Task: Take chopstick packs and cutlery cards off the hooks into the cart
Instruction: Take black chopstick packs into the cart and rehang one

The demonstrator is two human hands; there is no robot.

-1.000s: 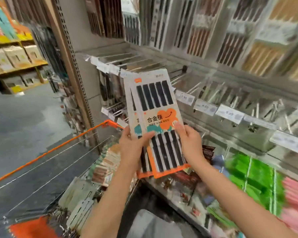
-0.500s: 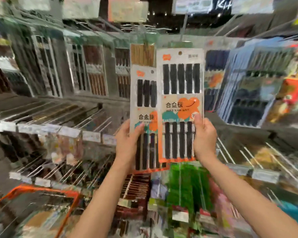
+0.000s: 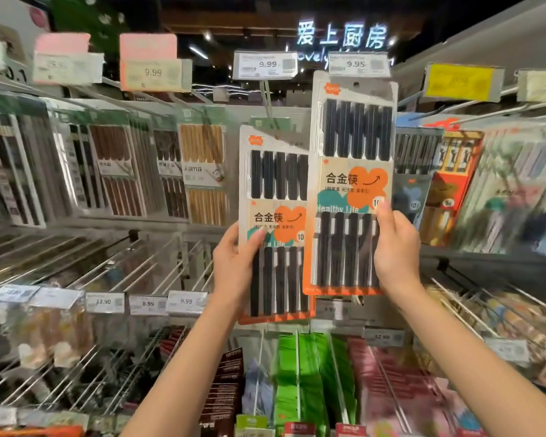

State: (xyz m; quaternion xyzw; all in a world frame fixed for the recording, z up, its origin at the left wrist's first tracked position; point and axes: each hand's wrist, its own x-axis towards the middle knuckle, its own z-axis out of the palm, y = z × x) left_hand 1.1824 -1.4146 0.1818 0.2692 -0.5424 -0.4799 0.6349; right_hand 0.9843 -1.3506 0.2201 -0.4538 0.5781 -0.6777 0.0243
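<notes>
Left hand: your left hand (image 3: 235, 266) grips the lower chopstick pack (image 3: 276, 222) at centre, thumb pressed on its front, fingers behind.
Right hand: at 3 o'clock of it, your right hand (image 3: 394, 250) pinches the higher chopstick pack (image 3: 353, 171), overlapping the first.
Hooks: bare hooks (image 3: 85, 266) at 9 o'clock.
Far: price tags (image 3: 265, 65) at 12 o'clock.

White paper price tags (image 3: 264, 65) hung along the top rail, below a glowing white overhead sign (image 3: 341, 35), with bright green packets (image 3: 300, 373) lower down.
</notes>
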